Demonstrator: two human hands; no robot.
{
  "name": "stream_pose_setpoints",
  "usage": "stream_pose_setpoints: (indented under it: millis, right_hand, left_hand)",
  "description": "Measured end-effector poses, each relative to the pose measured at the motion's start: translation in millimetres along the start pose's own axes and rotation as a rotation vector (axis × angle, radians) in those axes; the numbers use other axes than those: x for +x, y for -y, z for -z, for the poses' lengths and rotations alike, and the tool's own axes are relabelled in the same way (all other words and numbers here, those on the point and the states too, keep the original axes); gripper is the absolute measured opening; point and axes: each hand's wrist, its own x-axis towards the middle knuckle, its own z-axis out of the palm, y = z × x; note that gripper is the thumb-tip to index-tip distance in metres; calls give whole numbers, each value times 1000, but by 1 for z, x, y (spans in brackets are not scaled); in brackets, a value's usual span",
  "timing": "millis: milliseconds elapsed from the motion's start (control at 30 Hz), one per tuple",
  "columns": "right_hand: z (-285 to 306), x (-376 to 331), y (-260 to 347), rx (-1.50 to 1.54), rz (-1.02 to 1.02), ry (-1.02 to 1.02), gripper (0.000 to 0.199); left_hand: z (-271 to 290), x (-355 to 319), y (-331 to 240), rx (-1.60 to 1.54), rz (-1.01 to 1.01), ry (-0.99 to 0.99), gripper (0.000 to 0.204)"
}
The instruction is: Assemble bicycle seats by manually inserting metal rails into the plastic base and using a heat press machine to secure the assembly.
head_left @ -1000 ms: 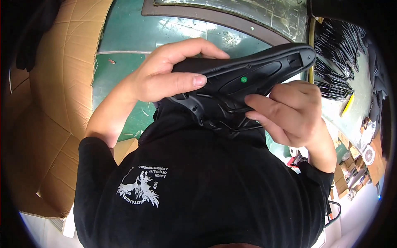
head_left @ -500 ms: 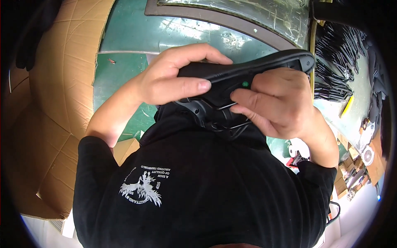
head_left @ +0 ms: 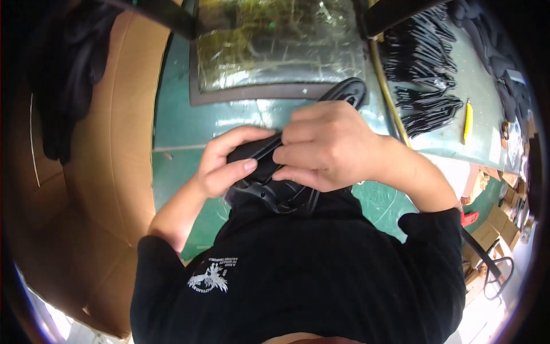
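A long black padded piece, which looks like a bicycle saddle [head_left: 347,90], is held in front of my waist. Its narrow end points away to the upper right. My left hand [head_left: 217,166] grips the wider end, thumb on the near side and fingers over the far side. Across the middle of the saddle lies my right hand [head_left: 332,146], fingers curled and fingertips pinched at its edge close to the left thumb. Exactly what those fingertips grasp is hidden. Beneath, against my lap, shows a black plastic part [head_left: 264,195] with small holes.
A green worktable [head_left: 177,129] bears a dark-framed panel [head_left: 281,43] under clear film. Thin black parts [head_left: 421,63] are piled at the right, near a yellow tool [head_left: 468,121]. A large cardboard box [head_left: 129,114] stands along the left. Dark posts [head_left: 395,17] reach in from above.
The saddle has turned so that its narrow end points farther away. My right hand has slid from near that end toward the middle, closer to the left thumb. The whole view has shifted.
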Motion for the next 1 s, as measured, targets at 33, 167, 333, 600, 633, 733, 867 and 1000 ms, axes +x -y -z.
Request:
stream_pose_setpoints:
  millis: [33,167,333,600,633,733,867,1000]
  right_hand:
    - [4,3,-2,-26,3,-12,22]
    - [12,-3,-3,-275,-294,-543,62]
    - [-18,8,-40,-355,-574,-667,60]
    - [-9,26,-94,-510,-545,-793,50]
    - [-7,29,-99,-514,-539,-796,50]
    - [1,45,-117,-581,-503,-822,47]
    - [-6,40,-109,-533,-547,-817,46]
    - [-8,38,-108,-467,-556,-879,62]
  left_hand:
    - [-1,3,-1,16,-18,16,54]
    - [-6,30,-5,-41,-171,-358,49]
    - [3,98,-19,-17,-149,-544,44]
    - [12,162,-25,1134,-657,-712,19]
    - [16,167,-24,1196,-673,-703,22]
    - [29,182,-33,1193,-708,-726,23]
    - [26,178,-29,1199,-684,-736,20]
    - [27,177,-25,1169,-738,-734,12]
